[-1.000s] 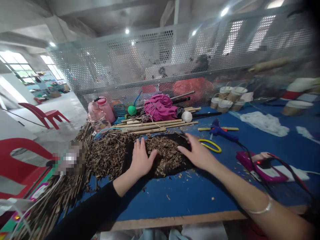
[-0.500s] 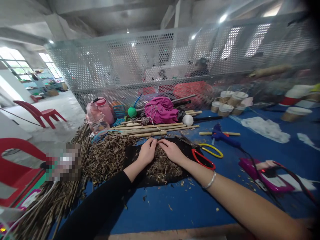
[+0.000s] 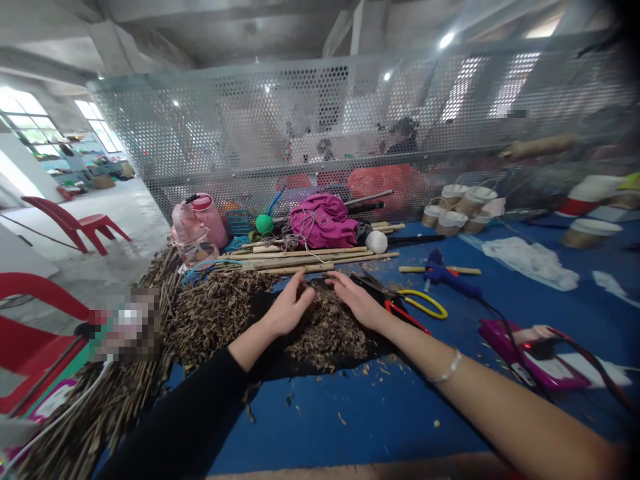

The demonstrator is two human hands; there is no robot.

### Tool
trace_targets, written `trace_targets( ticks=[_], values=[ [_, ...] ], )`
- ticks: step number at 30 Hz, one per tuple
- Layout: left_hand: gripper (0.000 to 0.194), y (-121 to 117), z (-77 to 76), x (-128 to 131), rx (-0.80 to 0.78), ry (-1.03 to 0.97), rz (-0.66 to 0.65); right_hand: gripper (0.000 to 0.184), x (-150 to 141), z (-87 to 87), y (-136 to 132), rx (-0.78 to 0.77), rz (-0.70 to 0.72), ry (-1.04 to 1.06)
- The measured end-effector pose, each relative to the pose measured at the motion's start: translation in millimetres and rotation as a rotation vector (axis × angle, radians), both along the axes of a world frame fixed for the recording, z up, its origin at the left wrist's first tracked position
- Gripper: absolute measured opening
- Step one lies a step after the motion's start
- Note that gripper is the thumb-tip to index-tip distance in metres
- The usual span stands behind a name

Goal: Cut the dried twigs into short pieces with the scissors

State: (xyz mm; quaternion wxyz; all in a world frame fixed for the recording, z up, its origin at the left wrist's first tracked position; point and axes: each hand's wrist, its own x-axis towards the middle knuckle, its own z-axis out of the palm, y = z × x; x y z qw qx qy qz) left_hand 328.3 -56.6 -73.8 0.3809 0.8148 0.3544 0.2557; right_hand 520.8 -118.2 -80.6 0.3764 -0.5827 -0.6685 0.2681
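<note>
A heap of dry brown plant bits [image 3: 330, 333] lies on a black cloth [image 3: 273, 370] on the blue tabletop. At the heap's left side is my left hand [image 3: 290, 307], fingers stretched out and thumb apart, palm turned inward. My right hand [image 3: 356, 300] rests along the right side with its fingers extended and slightly spread. Neither hand grips anything; both touch or nearly touch the bits. A larger pile of the same dry material [image 3: 213, 313] sits to the left. Close by my right hand are scissors [image 3: 423, 303] with one yellow and one red handle, partly hidden by my forearm.
Bamboo sticks [image 3: 320, 257] lie across the back, beside a magenta cloth bundle [image 3: 325, 223] and a pink bottle [image 3: 213, 223]. On the right are a blue glue gun [image 3: 450, 277], a purple device [image 3: 535, 360] and small pots [image 3: 453, 220]. Long dry stalks [image 3: 100, 407] cover the left edge.
My hands have moved apart, from fingertips meeting over the heap to one on each side of it. More of the heap shows between them.
</note>
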Motion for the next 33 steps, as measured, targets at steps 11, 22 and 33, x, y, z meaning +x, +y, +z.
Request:
trace_targets(
  ticks=[11, 22, 33],
  values=[
    [0.123, -12, -6.7, -22, 0.196, 0.336, -0.198, 0.11, -7, -15.6, -16, 0.048, 0.204, -0.351],
    [0.069, -38, -26.5, 4, 0.048, 0.008, 0.415, 0.063, -15, -26.1, -24, 0.008, -0.473, 0.24],
    [0.034, -29, -15.5, 37, 0.101, -0.121, 0.359, 0.021, -49, -14.9, 6, 0.195, -0.28, -0.094]
  ],
)
